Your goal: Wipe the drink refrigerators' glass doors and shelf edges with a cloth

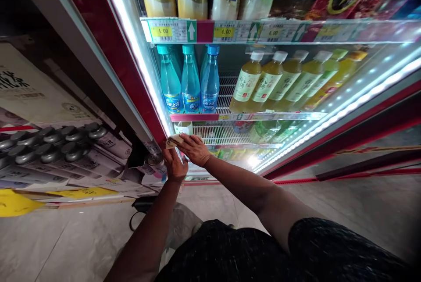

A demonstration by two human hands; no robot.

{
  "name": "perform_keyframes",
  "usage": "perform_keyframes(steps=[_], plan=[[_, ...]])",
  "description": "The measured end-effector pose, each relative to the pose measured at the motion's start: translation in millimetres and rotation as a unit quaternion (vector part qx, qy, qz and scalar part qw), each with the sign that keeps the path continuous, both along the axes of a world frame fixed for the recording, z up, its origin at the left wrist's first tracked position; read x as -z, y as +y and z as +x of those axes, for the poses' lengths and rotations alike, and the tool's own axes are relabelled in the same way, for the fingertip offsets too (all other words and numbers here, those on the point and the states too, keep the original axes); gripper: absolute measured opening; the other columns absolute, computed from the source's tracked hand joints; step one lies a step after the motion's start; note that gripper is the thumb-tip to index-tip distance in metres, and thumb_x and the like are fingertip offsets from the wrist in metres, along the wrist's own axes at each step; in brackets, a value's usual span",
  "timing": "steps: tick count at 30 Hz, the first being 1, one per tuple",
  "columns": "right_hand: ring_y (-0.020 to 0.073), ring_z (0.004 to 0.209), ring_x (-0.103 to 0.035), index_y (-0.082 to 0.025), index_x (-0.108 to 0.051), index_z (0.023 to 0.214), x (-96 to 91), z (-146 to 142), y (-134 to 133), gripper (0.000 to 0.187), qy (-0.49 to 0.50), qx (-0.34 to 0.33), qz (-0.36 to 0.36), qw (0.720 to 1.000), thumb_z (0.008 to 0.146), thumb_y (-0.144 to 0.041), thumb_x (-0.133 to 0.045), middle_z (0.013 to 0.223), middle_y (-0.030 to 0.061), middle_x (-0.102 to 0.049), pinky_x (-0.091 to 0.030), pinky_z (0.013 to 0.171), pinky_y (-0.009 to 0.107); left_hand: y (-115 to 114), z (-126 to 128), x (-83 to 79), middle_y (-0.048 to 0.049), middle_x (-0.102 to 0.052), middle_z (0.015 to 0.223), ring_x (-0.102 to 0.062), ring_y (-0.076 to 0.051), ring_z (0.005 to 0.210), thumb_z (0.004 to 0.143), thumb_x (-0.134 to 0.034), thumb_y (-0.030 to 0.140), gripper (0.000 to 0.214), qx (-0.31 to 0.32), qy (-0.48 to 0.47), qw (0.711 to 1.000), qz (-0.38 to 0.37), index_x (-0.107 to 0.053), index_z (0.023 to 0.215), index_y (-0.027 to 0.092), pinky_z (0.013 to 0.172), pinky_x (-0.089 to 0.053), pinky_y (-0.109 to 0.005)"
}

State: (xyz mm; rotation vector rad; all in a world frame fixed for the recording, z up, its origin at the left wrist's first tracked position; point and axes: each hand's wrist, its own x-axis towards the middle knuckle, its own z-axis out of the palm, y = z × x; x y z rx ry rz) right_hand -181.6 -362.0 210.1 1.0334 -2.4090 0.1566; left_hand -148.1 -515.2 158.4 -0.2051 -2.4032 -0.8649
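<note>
A folded beige cloth point(174, 141) lies against the red and silver left edge of the fridge point(158, 135). My right hand point(196, 149) reaches in from the right, its fingers pressed together over the cloth. Just below, my left hand point(175, 165) rests at the same edge, fingers stretched upward and close to the cloth's lower side, thumb apart. Whether those fingertips touch the cloth I cannot tell. Behind my hands, a pale-labelled bottle point(183, 127) stands on a lower wire shelf.
Blue bottles point(190, 82) and green tea bottles point(248, 82) stand on the middle shelf. A price strip point(226, 32) runs above them. At left are several grey-capped bottles point(70, 150) and a yellow sign point(19, 203). Tiled floor point(82, 229) lies below.
</note>
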Motion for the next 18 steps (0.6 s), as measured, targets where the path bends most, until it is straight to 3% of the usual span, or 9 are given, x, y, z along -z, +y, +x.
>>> perform_keyframes(steps=[6,9,13,18], plan=[[0.0198,0.154,-0.041,-0.025,-0.057,0.148,5.6,1.1,11.0,0.046,0.042,-0.012,0.005,0.999,0.103,-0.02,-0.05,0.157,0.0011,-0.057,-0.035,0.125,0.039,9.4,7.1,-12.5,-0.028,-0.006,0.17,-0.007,-0.039,0.161,0.078,-0.063,0.018,0.09,0.0,-0.025,1.0,-0.008,-0.025,0.159,0.005,0.131,-0.018,-0.054],[0.0188,0.156,-0.038,-0.027,-0.052,0.152,6.1,0.5,20.8,0.05,0.042,-0.002,-0.007,0.999,0.103,-0.018,-0.049,0.158,0.0009,-0.055,-0.031,0.127,0.041,16.0,6.3,-19.4,-0.0269,-0.007,0.171,-0.006,-0.039,0.162,0.08,-0.065,0.019,0.087,0.0,-0.044,0.999,-0.011,-0.028,0.158,0.007,0.131,-0.019,-0.055],[0.0174,0.151,-0.045,-0.025,-0.053,0.151,14.6,5.5,36.2,0.049,0.031,-0.007,-0.017,0.999,0.104,-0.018,-0.05,0.154,0.0019,-0.06,-0.036,0.125,0.039,27.0,9.9,-27.6,-0.0247,-0.01,0.171,-0.011,-0.039,0.161,0.081,-0.065,0.019,0.081,-0.002,-0.061,0.998,-0.012,-0.036,0.156,0.01,0.13,-0.02,-0.056],[0.0175,0.153,-0.042,-0.023,-0.051,0.153,9.4,8.2,54.7,0.05,0.059,-0.035,-0.018,0.997,0.104,-0.015,-0.049,0.155,0.0025,-0.058,-0.037,0.124,0.04,38.9,13.5,-33.2,-0.0254,-0.005,0.172,-0.003,-0.037,0.163,0.083,-0.064,0.019,0.088,-0.009,-0.055,0.998,-0.006,-0.024,0.161,0.008,0.132,-0.017,-0.054]])
